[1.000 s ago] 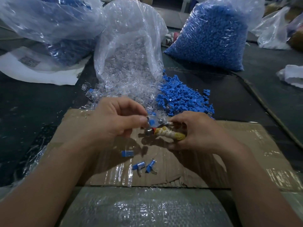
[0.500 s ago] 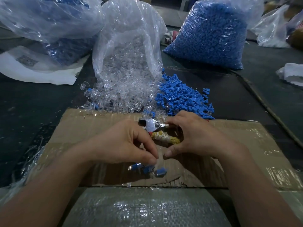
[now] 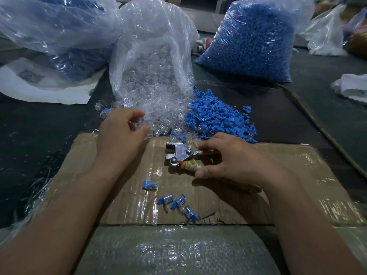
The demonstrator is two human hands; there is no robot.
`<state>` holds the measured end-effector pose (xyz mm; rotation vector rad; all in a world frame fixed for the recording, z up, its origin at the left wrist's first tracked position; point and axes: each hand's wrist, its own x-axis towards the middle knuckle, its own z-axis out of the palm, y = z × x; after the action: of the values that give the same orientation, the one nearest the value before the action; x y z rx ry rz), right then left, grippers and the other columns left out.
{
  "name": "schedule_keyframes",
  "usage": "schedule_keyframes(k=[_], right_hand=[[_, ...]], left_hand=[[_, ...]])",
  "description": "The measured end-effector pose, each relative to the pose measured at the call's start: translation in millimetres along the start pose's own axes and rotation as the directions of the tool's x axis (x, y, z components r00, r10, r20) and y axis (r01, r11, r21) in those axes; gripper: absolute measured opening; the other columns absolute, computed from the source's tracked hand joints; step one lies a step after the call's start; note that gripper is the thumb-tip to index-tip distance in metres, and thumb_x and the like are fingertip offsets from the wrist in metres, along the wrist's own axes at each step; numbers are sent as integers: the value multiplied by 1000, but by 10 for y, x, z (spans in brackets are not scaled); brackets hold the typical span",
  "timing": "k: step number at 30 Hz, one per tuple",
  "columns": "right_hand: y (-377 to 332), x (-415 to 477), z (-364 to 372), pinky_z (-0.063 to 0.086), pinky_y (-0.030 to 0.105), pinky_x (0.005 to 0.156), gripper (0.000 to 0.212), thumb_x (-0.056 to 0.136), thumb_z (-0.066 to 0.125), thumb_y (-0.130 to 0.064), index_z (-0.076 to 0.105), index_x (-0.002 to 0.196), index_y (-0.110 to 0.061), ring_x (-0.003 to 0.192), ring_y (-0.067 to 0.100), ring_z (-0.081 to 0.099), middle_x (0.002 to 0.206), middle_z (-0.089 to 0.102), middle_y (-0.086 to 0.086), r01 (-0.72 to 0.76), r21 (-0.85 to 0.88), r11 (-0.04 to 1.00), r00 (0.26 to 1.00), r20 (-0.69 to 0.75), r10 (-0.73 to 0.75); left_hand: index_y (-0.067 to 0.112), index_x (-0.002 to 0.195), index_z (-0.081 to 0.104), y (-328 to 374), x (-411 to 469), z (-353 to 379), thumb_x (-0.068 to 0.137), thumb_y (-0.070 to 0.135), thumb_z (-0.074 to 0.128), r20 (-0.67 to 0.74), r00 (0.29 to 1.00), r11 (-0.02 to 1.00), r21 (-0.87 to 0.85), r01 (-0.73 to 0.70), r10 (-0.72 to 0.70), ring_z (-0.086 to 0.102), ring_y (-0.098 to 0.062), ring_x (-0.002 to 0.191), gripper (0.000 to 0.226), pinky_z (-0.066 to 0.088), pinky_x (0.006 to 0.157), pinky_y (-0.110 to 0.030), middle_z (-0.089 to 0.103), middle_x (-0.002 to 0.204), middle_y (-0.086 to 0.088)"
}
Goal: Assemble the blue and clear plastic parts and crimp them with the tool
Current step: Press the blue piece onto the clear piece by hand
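Gripping crimping tool [image 3: 181, 153] on cardboard [image 3: 297, 175] with right hand [image 3: 234, 161], fingers [image 3: 209, 143] curled round handles mostly hidden under palm. Holding left hand [image 3: 121, 133] at edge of clear parts [image 3: 155, 108], fingers loosely spread, seemingly empty. Lying near cardboard's front edge: four assembled pieces [image 3: 149, 185].

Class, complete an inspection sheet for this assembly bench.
Surface: taped cardboard sheet on a dark table.
Job's things: crimping tool; four assembled pieces on the cardboard; loose blue parts pile; open bag of clear parts.
Clutter: white paper sheet; white cloth.
Hands: right hand grips the tool's handles; left hand open beside the clear parts.
Cables: dark cord-like line at right, unidentified.
Surroundings: full bag of blue parts; another plastic bag at left.
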<state>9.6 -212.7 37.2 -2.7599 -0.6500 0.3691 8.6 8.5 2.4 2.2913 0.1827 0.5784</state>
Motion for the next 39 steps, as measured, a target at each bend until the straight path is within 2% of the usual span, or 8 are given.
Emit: schedule_keyframes(k=[7,10,15,18,23,34,36,39], right_hand=[[8,1,2,39,26,78,70,64,60,-67,53,123,-31,97,6,47,104,50,-13,5,41,999,1000,-24,-4],[5,12,-15,40,19,68,58,62,51,-70,64,100,-28,82,0,51,86,54,-18,-4,165,986,987,-157,30],[177,139,9,38,17,64,14,82,66,-31,68,92,-21,71,1,50,78,54,-13,-73,178,981,859,-489,152],[215,256,44,35,18,74,24,85,64,-27,66,107,-19,82,6,47,91,51,-9,-107,123,987,831,-534,157],[180,387,114,35,27,87,31,84,64,-30,62,114,-20,105,16,46,108,55,0,-146,37,989,868,-474,146],[167,296,98,38,23,71,14,86,61,-21,68,94,-13,75,9,50,82,58,-6,-32,144,989,819,-563,108],[150,250,85,40,28,61,7,82,60,-17,61,76,-13,63,10,47,70,56,-4,-20,223,975,797,-585,150],[141,204,75,34,28,52,20,73,61,-13,46,59,-13,53,10,38,56,46,-2,-20,279,960,764,-616,195]], left_hand=[[19,82,69,-25,10,45,81,20,69,83,996,995,92,-25,17,55,-17,81,1,39,76,-29,60,91,-5],[23,75,66,45,-19,8,81,14,68,39,999,997,-73,4,-1,54,-8,65,11,41,64,-22,61,73,6],[21,70,62,181,-104,-23,80,10,68,104,991,927,-354,121,-90,61,-8,54,16,49,51,-16,65,66,1],[22,69,62,223,-146,-27,80,8,68,137,987,898,-419,136,-85,61,-3,50,18,47,48,-12,66,64,-1],[24,70,63,229,-187,-17,79,8,69,185,978,877,-449,168,-93,62,-2,50,20,46,43,-13,66,58,4],[22,70,63,268,-205,-45,79,7,68,231,970,856,-483,184,-79,61,-3,49,18,45,41,-13,68,64,4],[21,70,63,273,-205,-49,79,6,68,240,968,851,-489,191,-79,61,-3,50,18,45,41,-13,68,63,0],[20,70,63,284,-210,-50,78,5,68,253,964,843,-498,201,-80,61,-4,51,18,44,42,-12,67,62,1]])
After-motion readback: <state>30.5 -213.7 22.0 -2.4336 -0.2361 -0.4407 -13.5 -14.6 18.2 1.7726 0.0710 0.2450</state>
